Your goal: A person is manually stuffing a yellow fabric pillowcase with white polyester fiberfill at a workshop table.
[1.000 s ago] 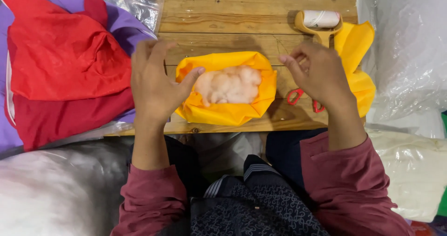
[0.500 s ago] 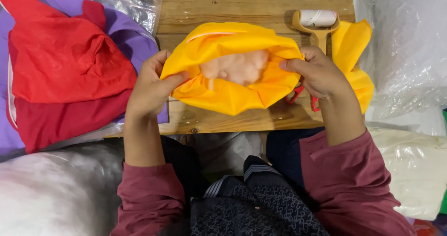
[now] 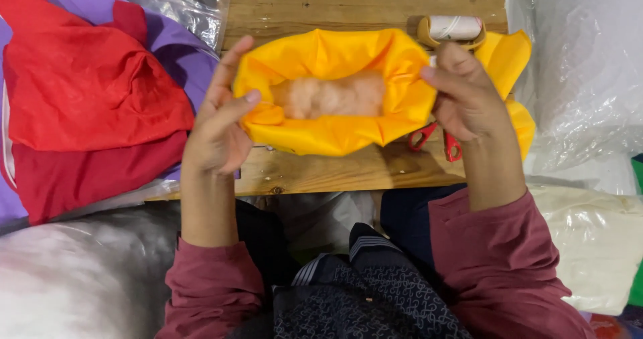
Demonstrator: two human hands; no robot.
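A yellow fabric pouch (image 3: 335, 121) lies open on the wooden table (image 3: 348, 4), with a wad of pale pink stuffing (image 3: 331, 97) inside it. My left hand (image 3: 218, 121) presses against the pouch's left side, thumb on the rim and fingers spread along the outside. My right hand (image 3: 465, 95) pinches the pouch's right rim between thumb and fingers. Between them the mouth of the pouch is stretched wide.
Red-handled scissors (image 3: 435, 141) lie under my right hand. A yellow-handled roller (image 3: 455, 28) and more yellow cloth (image 3: 512, 61) sit at the back right. Red and purple fabric (image 3: 87, 98) is piled at left. Clear plastic bags (image 3: 576, 71) flank the table.
Both hands closed in from hovering beside the pouch, took its rim, lifted it briefly, then spread its mouth wider. The left fingers have now opened against its side.
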